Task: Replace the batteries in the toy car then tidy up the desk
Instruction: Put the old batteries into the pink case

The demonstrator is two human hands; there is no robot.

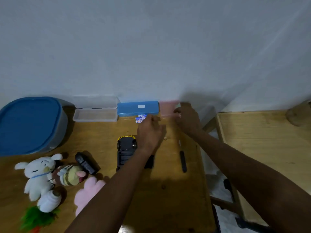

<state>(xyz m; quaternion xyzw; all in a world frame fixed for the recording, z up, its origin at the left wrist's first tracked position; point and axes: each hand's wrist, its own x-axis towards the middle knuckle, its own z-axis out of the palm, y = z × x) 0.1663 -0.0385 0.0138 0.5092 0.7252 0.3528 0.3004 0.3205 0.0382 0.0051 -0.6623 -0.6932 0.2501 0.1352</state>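
Toy car (126, 149): centre of frame, on worktop (168, 190), belly-up, presumably for battery-bay access. Left hand (149, 132): just above-right, pinching battery pack (140, 118), likely fresh cells. Right hand (186, 118): against pink box (168, 106), upper centre by wall; loose or gripping, indiscernible through blur.

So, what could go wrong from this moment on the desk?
1. A small pale piece, perhaps a screw, lies loose beside the left hand; the wrist could sweep it away.
2. The dark slim tool, likely a screwdriver, lies close to the right edge of the desk and might roll off.
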